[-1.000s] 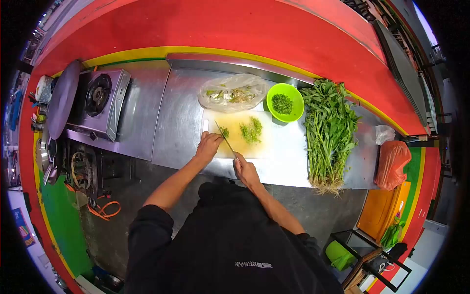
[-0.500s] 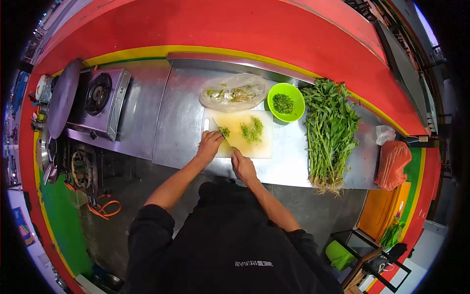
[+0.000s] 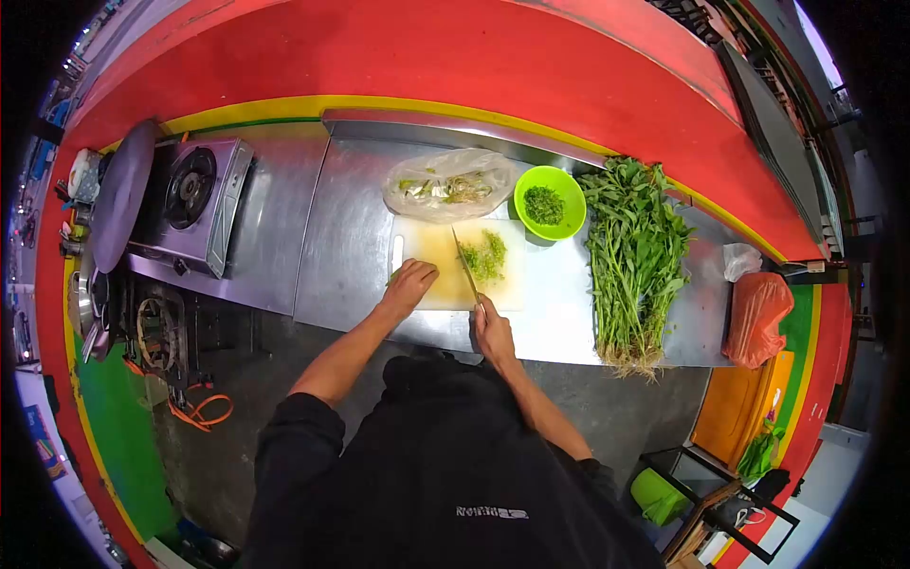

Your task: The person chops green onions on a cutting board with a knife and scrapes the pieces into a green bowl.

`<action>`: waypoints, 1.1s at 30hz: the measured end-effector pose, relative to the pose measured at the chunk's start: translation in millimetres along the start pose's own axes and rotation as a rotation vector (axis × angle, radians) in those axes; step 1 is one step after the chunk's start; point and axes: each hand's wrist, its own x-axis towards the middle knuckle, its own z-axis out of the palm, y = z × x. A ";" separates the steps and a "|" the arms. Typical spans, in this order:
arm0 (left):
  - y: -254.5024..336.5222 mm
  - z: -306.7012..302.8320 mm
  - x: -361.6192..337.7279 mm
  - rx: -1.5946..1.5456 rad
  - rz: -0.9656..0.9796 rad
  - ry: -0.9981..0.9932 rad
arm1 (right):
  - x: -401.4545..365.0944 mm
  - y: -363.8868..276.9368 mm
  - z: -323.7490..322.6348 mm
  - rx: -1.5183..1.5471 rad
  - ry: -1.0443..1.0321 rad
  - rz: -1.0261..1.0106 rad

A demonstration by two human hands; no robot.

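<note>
My right hand (image 3: pixel 493 329) is closed round the handle of a kitchen knife (image 3: pixel 465 261), whose blade points away from me over the cutting board (image 3: pixel 431 296). The blade lies against the left side of a pile of chopped greens (image 3: pixel 488 256). My left hand (image 3: pixel 411 284) rests on the board's left part with its fingers curled down. A bit of green stalk pokes out on its left side; the rest is hidden under the fingers. Behind the board lies a clear plastic bag (image 3: pixel 422 194) of greens scraps. A lime-green bowl (image 3: pixel 573 216) holds more chopped greens.
A large bunch of leafy greens with roots (image 3: pixel 640 256) lies right of the board on the steel counter (image 3: pixel 360 209). Beyond it sits a red plastic bag (image 3: pixel 758 318). To the left stands a gas stove (image 3: pixel 204 199), and a red wall (image 3: pixel 427 57) runs behind the counter.
The knife has moved right, away from my left hand to the chopped pile. The small chopped heap by the left fingers has joined that pile. My left hand has shifted slightly.
</note>
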 end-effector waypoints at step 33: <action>-4.0 7.4 -0.5 0.102 0.045 0.027 | -26.7 6.5 13.2 0.047 -0.163 -0.033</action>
